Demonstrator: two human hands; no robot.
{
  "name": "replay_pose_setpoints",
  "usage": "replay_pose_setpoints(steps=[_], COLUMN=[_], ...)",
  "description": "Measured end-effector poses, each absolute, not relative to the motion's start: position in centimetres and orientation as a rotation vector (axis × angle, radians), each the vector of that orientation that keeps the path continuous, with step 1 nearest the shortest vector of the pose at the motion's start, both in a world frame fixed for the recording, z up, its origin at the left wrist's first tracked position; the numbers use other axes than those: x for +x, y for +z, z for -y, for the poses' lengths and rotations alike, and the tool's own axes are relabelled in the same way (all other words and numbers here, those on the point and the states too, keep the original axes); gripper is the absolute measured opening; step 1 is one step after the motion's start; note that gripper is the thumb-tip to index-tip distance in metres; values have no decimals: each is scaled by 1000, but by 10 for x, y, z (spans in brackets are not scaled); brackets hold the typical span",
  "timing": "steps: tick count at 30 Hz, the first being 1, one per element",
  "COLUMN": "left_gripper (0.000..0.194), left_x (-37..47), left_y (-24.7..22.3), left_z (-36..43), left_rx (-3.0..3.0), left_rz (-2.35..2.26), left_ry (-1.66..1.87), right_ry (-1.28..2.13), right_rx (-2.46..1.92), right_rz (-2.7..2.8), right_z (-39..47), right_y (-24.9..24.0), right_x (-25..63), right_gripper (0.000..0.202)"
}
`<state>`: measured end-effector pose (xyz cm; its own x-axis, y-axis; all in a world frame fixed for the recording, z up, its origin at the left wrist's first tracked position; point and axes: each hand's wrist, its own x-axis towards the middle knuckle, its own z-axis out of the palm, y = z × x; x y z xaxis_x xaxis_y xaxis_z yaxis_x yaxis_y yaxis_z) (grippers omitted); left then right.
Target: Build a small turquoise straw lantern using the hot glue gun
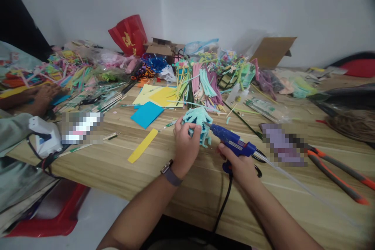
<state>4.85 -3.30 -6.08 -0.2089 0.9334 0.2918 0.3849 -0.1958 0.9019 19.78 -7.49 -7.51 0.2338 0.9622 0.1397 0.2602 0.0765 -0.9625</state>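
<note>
A mint-green craft piece (198, 115) with dark blue inside stands near the middle of the table, with my left hand (187, 142) closed around its left and front side. My right hand (241, 166) grips a blue glue gun (231, 140) by its handle. The gun's nozzle points left and reaches the right side of the craft piece; whether it touches is too small to tell. A clear glue stick (288, 175) sticks out of the gun's back, and a black cord hangs below it.
Left of the piece lie a yellow strip (142, 145) and a blue paper square (147, 114). Orange-handled pliers (336, 170) lie at right. Colourful pipe cleaners (202, 82) pile up behind. Another person's hands (47, 95) rest at far left, beyond a white power socket (45, 136).
</note>
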Motion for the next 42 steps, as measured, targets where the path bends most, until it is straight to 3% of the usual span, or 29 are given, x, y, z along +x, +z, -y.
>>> replay_pose_setpoints(steps=[42], left_gripper=[16], left_x=[50], left_y=[-61], left_z=[33], left_rx=[1565], left_rz=[-1538], left_ry=[1449], right_ry=[771], right_rx=[-1439], right_rz=[1234], right_z=[70], right_y=[-78], right_x=[197], right_gripper=[32])
